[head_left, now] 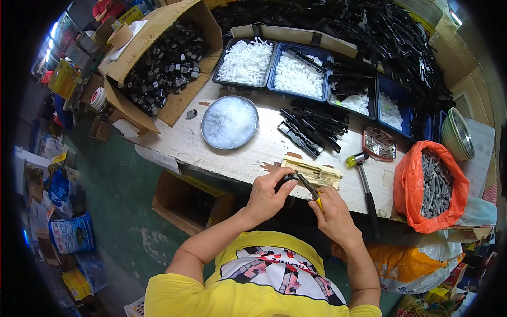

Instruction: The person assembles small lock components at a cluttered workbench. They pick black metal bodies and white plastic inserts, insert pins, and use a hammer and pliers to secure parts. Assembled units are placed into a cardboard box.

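My left hand (265, 198) pinches a small black part (285, 182) at the table's front edge. Closed round yellow-handled pliers (308, 186), my right hand (336, 217) brings their dark jaws up against that part. Whether the jaws grip it is too small to tell. Just beyond both hands lies a cream-coloured block with a recess (328, 176). A hammer (364, 179) with a yellow-tipped head rests to the right of it. Farther back sits a pile of long black parts (311, 127).
A round metal dish (229, 122) of whitish stuff stands left of centre. Behind are trays of white plastic pieces (245, 62), a carton of black parts (163, 63) and a heap of black strips (364, 37). An orange bag (409, 185) of grey screw-like pieces and a red tray (378, 142) stand right.
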Demonstrator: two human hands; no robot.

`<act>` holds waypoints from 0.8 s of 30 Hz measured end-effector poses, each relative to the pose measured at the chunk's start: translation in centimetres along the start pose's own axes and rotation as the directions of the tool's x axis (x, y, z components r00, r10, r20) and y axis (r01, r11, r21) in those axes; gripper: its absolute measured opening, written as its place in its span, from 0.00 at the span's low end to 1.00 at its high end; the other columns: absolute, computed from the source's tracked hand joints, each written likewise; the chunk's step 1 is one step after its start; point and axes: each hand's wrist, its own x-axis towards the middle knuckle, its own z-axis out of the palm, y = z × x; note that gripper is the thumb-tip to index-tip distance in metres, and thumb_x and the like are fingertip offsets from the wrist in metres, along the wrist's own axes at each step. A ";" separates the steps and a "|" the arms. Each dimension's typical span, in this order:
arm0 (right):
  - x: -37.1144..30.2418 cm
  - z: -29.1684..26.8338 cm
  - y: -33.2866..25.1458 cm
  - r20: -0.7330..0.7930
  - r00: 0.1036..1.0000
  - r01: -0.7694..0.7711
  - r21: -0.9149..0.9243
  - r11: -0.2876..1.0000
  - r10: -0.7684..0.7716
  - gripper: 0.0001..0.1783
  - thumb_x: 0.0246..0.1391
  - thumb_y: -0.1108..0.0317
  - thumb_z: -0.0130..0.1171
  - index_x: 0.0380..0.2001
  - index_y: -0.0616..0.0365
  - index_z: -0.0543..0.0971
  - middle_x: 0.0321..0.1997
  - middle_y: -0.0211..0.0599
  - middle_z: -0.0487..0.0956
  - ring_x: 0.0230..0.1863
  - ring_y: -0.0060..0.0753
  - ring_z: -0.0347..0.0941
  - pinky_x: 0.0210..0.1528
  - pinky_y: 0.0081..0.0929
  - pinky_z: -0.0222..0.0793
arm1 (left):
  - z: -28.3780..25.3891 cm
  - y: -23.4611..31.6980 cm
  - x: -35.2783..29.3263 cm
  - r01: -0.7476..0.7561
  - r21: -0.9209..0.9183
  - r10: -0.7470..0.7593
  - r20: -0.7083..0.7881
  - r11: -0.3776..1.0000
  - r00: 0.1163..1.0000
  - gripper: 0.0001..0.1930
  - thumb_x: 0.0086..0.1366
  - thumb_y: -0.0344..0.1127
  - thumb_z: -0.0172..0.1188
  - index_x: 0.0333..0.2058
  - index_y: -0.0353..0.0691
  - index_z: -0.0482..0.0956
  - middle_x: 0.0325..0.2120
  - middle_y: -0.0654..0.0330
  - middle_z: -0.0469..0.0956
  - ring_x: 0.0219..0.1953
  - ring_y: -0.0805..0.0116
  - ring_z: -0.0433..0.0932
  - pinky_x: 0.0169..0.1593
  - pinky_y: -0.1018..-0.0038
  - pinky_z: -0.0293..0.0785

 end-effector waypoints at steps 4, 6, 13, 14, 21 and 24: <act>0.1 -0.3 -0.3 0.116 0.993 -0.037 0.014 0.999 0.035 0.09 0.46 0.72 0.57 0.26 0.68 0.69 0.30 0.47 0.69 0.33 0.48 0.68 0.35 0.37 0.66 | -1.4 -0.1 0.2 0.518 -0.370 -0.412 0.330 0.772 0.849 0.09 0.61 0.34 0.54 0.37 0.37 0.74 0.19 0.62 0.75 0.15 0.74 0.72 0.18 0.82 0.67; 0.2 -0.7 -0.5 0.182 0.983 -0.019 0.013 1.000 0.016 0.09 0.46 0.72 0.57 0.25 0.68 0.69 0.29 0.46 0.69 0.32 0.48 0.68 0.33 0.37 0.66 | -3.0 -1.1 0.6 0.705 -0.569 -0.371 0.601 0.423 0.708 0.09 0.60 0.34 0.54 0.37 0.36 0.72 0.17 0.58 0.73 0.13 0.73 0.70 0.14 0.81 0.65; 1.3 0.4 -2.3 0.243 0.960 0.138 0.033 0.990 -0.142 0.12 0.47 0.68 0.58 0.26 0.67 0.69 0.34 0.48 0.71 0.33 0.49 0.68 0.36 0.38 0.66 | -6.2 -2.7 -2.0 0.774 -0.628 -0.268 0.735 0.081 0.623 0.12 0.60 0.35 0.54 0.37 0.32 0.70 0.17 0.55 0.71 0.13 0.68 0.70 0.15 0.75 0.67; 1.6 0.9 -2.4 0.220 0.961 0.162 0.045 0.986 -0.168 0.12 0.47 0.67 0.58 0.26 0.67 0.70 0.34 0.48 0.71 0.33 0.49 0.68 0.37 0.38 0.65 | -7.2 -2.7 -2.3 0.769 -0.614 -0.296 0.712 0.180 0.637 0.13 0.59 0.36 0.55 0.37 0.31 0.70 0.17 0.55 0.71 0.14 0.67 0.70 0.16 0.75 0.67; 0.3 -2.2 3.1 -0.305 0.913 -0.314 -0.106 0.944 0.270 0.09 0.52 0.68 0.52 0.26 0.65 0.71 0.33 0.50 0.69 0.37 0.48 0.65 0.38 0.38 0.61 | -16.1 -4.5 -8.3 0.095 0.952 -0.242 -0.023 0.291 0.970 0.16 0.50 0.41 0.62 0.36 0.38 0.78 0.22 0.56 0.77 0.23 0.62 0.76 0.30 0.70 0.71; -2.6 -4.0 11.3 -0.495 0.848 -0.424 -0.420 0.803 0.189 0.12 0.52 0.66 0.52 0.23 0.66 0.70 0.27 0.50 0.66 0.30 0.51 0.63 0.33 0.42 0.57 | -17.5 -4.1 -5.5 0.340 0.544 -0.243 -0.244 0.767 0.939 0.15 0.48 0.41 0.63 0.31 0.35 0.78 0.21 0.53 0.76 0.23 0.58 0.75 0.29 0.70 0.70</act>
